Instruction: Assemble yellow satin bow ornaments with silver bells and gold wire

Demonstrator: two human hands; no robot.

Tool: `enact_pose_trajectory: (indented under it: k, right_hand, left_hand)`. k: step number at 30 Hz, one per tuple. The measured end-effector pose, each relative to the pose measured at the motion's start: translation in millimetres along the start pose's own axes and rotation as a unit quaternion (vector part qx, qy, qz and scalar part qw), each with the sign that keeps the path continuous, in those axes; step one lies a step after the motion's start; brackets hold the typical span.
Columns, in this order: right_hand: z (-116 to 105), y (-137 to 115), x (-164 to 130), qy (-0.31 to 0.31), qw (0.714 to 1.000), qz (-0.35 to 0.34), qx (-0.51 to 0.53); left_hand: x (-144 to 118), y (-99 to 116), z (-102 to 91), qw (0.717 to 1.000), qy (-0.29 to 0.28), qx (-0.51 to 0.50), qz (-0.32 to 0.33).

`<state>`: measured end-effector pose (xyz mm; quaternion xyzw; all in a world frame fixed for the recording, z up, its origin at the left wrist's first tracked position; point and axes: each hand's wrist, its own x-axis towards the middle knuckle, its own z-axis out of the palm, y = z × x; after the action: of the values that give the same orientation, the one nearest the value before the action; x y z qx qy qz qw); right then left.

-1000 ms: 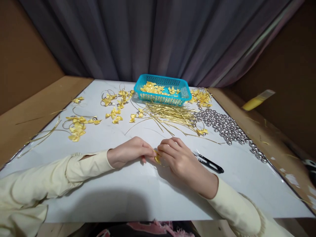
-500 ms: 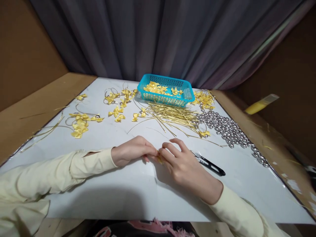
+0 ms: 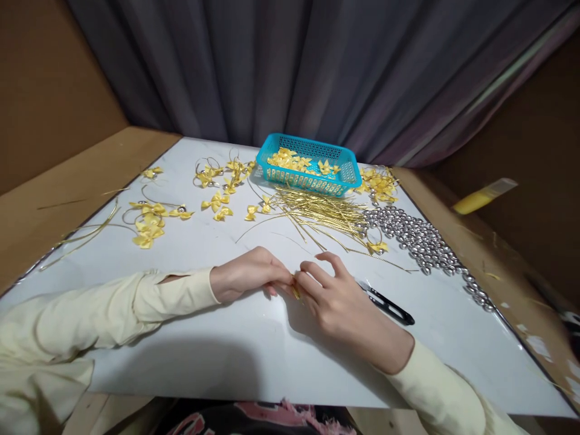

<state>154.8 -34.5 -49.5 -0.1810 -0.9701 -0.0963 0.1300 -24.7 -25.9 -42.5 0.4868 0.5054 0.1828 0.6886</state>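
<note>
Near the middle of the white tabletop, my left hand [image 3: 252, 273] and my right hand [image 3: 333, 305] meet, fingertips together. Both pinch a small piece of gold cord [image 3: 296, 292]; most of it is hidden behind the fingers. The thumb and index finger of my right hand are bent inward, while its other fingers arch above. A black-handled cutter [image 3: 389, 307] lies just beyond my right wrist. Past my hands is a pile of thin gold cords [image 3: 321, 211], with yellow ribbon bows [image 3: 148, 229] on the left, some carrying gold loops and silver beads.
A blue plastic basket [image 3: 312, 187] holding yellow bows stands at the back. Many silver beads [image 3: 408, 232] spread along the right side. Another cluster of bows [image 3: 378, 183] sits right of the basket. A yellow tubular object [image 3: 483, 196] is at the far right, before a brown panel.
The view has shifted slightly. My hands keep the same pinch, and a little more of the gold piece shows below the fingertips.
</note>
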Motion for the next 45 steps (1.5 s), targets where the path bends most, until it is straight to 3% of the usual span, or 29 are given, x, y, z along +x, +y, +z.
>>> enact_pose_trajectory:
  k: [7,29,35,39,45]
  right_hand:
    - [-2.2,2.6,1.2,0.024,0.998,0.044,0.046]
    - [0.0,4.6,-2.1,0.009,0.996,0.046,0.074]
    - [-10.7,19.8,-6.5,-0.015,0.982,0.092,0.166]
    - [-18.1,26.3,-9.4,-0.029,0.957,0.148,0.246]
    - [-25.9,24.0,-8.4,-0.075,0.940,0.163,0.289]
  left_hand:
    - [0.3,0.3,0.9,1.000,0.011,0.004,0.006]
    - [1.0,-3.0,1.0,0.999,0.028,0.020,0.011]
    - [-5.3,-1.9,0.5,0.990,-0.007,0.127,0.066]
    - [-13.6,0.7,3.6,0.972,0.017,0.214,0.100]
    - [-22.8,4.4,4.2,0.933,0.050,0.309,0.178]
